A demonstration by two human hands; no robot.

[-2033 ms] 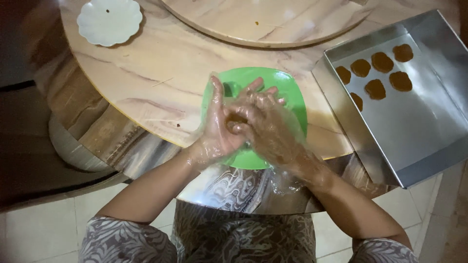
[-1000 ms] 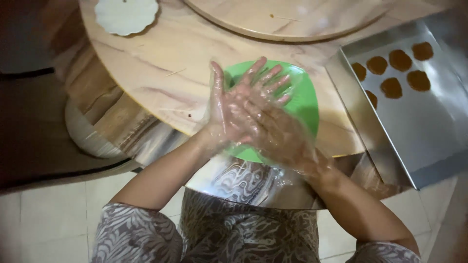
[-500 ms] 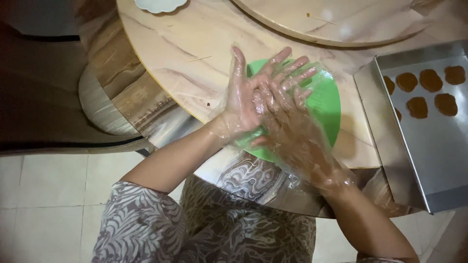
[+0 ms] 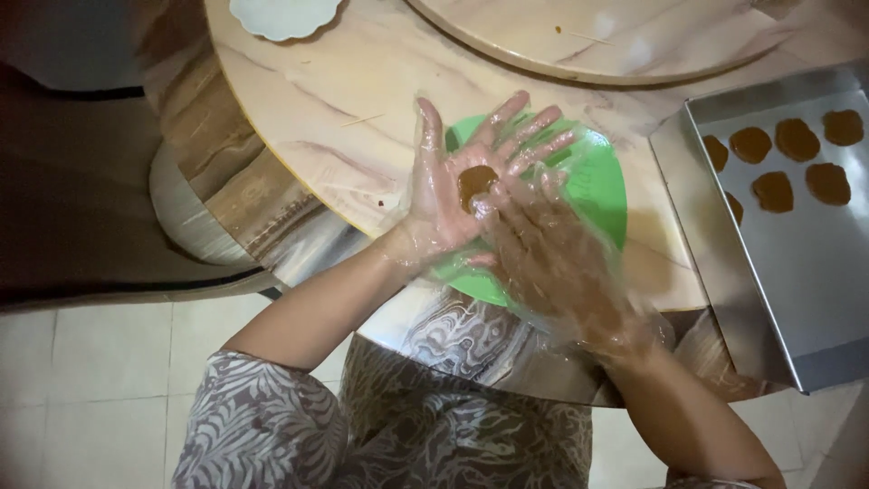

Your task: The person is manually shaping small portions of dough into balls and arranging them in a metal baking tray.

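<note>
Both my hands wear thin clear plastic gloves and hover over a green plate (image 4: 599, 186) at the near edge of a round marble-patterned table (image 4: 362, 81). My left hand (image 4: 457, 186) lies palm up, fingers spread, with a flat brown dough piece (image 4: 473, 182) resting on the palm. My right hand (image 4: 543, 258) is beside it, its fingertips touching the edge of the dough piece.
A metal baking tray (image 4: 797, 299) at the right carries several brown dough rounds (image 4: 778, 163) at its far end. A round wooden turntable (image 4: 597, 36) sits further back. A white scalloped dish (image 4: 285, 14) is at the top left. A stool (image 4: 195, 222) stands below the table.
My palms, earlier pressed together over the plate, have parted. The left hand now lies open, showing the flattened dough. The view has shifted so the tray sits further right.
</note>
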